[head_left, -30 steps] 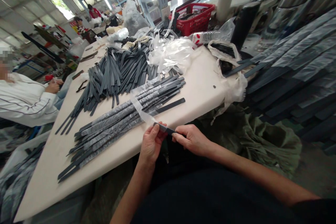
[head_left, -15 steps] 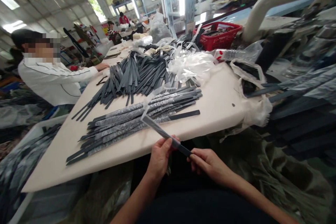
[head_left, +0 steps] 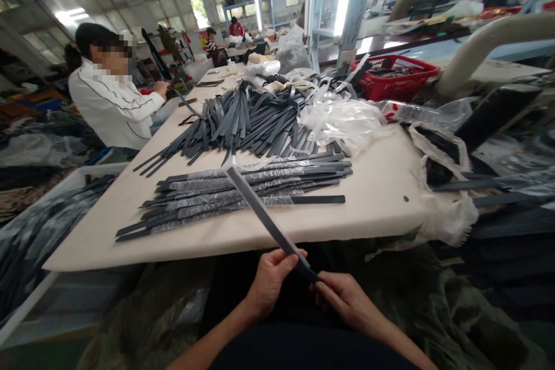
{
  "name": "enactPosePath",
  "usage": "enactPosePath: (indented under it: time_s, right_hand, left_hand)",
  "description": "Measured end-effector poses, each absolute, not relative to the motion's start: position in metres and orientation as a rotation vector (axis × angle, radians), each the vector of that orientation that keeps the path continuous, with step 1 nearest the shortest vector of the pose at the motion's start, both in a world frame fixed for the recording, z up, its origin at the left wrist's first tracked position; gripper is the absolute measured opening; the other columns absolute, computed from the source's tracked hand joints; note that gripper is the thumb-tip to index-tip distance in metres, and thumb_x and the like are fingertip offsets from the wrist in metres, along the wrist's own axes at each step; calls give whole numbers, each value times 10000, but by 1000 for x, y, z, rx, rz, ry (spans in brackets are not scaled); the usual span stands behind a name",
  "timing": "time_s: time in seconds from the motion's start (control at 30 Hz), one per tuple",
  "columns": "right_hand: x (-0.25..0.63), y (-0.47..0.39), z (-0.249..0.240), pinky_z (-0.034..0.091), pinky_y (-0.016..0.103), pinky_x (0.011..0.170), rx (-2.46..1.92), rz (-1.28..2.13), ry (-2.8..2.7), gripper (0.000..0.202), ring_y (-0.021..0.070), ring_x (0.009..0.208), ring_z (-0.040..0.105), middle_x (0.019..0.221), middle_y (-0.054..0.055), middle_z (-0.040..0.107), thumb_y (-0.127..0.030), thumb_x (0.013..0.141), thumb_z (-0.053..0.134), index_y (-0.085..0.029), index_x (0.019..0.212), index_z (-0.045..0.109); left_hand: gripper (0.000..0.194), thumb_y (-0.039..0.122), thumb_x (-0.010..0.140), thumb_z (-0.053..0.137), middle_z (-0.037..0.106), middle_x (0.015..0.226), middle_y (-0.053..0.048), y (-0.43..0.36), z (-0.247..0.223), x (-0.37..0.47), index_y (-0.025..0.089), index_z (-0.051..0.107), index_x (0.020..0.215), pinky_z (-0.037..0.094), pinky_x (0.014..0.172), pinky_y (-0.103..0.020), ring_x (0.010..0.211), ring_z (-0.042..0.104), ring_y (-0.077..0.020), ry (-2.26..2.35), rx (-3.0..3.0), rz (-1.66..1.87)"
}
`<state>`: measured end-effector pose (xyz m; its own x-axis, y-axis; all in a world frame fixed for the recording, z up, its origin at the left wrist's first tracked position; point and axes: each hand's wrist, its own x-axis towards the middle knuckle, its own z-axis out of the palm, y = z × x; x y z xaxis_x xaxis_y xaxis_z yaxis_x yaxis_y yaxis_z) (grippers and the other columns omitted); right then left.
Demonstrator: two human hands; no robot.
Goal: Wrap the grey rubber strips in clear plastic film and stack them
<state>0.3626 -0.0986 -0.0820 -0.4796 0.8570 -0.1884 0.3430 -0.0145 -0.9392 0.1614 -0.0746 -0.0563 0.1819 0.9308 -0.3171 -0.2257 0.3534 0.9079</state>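
Note:
A dark grey strip (head_left: 260, 211) slants up and left from my hands, over the table's front edge. My left hand (head_left: 277, 277) pinches it between thumb and fingers, with a paler, filmy layer on the strip above. My right hand (head_left: 340, 295) grips its lower end, close beside the left. Beyond, several dark strips wrapped in clear plastic (head_left: 217, 189) lie side by side on the cream table (head_left: 373, 202). Behind them spreads a large heap of loose grey strips (head_left: 260, 118), with a pile of white film (head_left: 342, 121) at its right.
A person in a white jacket (head_left: 115, 104) stands at the table's left side, hands raised around a dark strip. A red basket (head_left: 396, 84) sits at the back right. At the left is a white bin (head_left: 26, 309) of wrapped strips. A curved pale pipe (head_left: 485, 40) crosses the right.
The view has shifted, moving the scene rightward. The strip's upper part now looks straighter, and its film no longer stands folded at the top. The other person's hands have lifted from the table.

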Motion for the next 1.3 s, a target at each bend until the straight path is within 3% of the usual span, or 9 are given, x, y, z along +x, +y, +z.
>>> enactPosePath:
  time_s: [0.13, 0.23, 0.37, 0.67, 0.87, 1.07, 1.13, 1.2, 1.3]
  right_hand:
    - [352, -85, -68, 460, 240, 609, -1195, 1450, -1833, 470, 152, 638, 584, 723, 33, 631, -532, 989, 399, -165, 797, 623]
    - [372, -95, -86, 468, 242, 628, -1183, 1480, -1915, 436, 159, 672, 596, 765, 39, 649, -518, 988, 413, -164, 887, 647]
    - [393, -112, -113, 432, 238, 565, -1317, 1412, -1972, 525, 153, 610, 564, 689, 36, 618, -536, 1000, 339, -157, 811, 649]
    - [377, -95, -96, 466, 243, 665, -1233, 1337, -2020, 411, 165, 705, 605, 786, 35, 642, -491, 1004, 385, -175, 918, 633]
    - [419, -125, -140, 430, 231, 541, -1392, 1350, -1959, 530, 149, 574, 556, 661, 21, 598, -583, 983, 353, -178, 827, 656]
    - [372, -97, -112, 450, 237, 569, -1288, 1305, -1945, 468, 147, 586, 565, 684, 17, 594, -539, 995, 369, -188, 797, 607]
    - [371, -92, -106, 472, 246, 618, -1239, 1318, -1965, 417, 161, 646, 597, 738, 30, 624, -517, 993, 399, -189, 865, 622]
    - [384, -97, -110, 480, 249, 632, -1221, 1363, -1981, 408, 168, 669, 607, 765, 38, 641, -514, 993, 400, -188, 920, 635]
    - [411, -114, -128, 462, 240, 579, -1296, 1398, -1977, 485, 161, 612, 581, 697, 33, 624, -554, 987, 375, -182, 838, 648]
  left_hand:
    - [385, 465, 744, 764, 745, 834, -83, -80, -54, 169, 138, 790, 945, 484, 811, -337, 800, 640, -222, 1019, 885, 916]
    - [368, 466, 762, 746, 755, 893, -87, -79, -59, 164, 153, 792, 949, 477, 869, -356, 864, 647, -239, 1053, 902, 969]
    - [373, 466, 770, 735, 763, 964, -100, -82, -71, 163, 159, 791, 974, 460, 928, -381, 945, 654, -267, 1051, 904, 929]
    - [381, 478, 753, 747, 760, 948, -95, -82, -73, 167, 160, 792, 958, 467, 921, -384, 951, 655, -276, 1010, 984, 900]
    - [388, 478, 754, 743, 763, 962, -106, -84, -76, 166, 157, 795, 966, 457, 937, -404, 962, 656, -290, 1027, 915, 889]
    - [393, 495, 708, 776, 764, 901, -95, -81, -75, 176, 163, 803, 917, 469, 914, -391, 923, 666, -280, 977, 907, 820]
    - [380, 484, 731, 763, 762, 920, -96, -81, -73, 173, 164, 801, 933, 466, 911, -379, 932, 664, -276, 986, 925, 855]
    - [369, 474, 748, 753, 762, 940, -99, -81, -72, 169, 166, 799, 946, 466, 907, -376, 938, 664, -276, 1011, 928, 890]
    - [368, 472, 764, 741, 764, 945, -106, -81, -72, 165, 161, 798, 953, 465, 907, -385, 940, 664, -282, 1041, 914, 911]
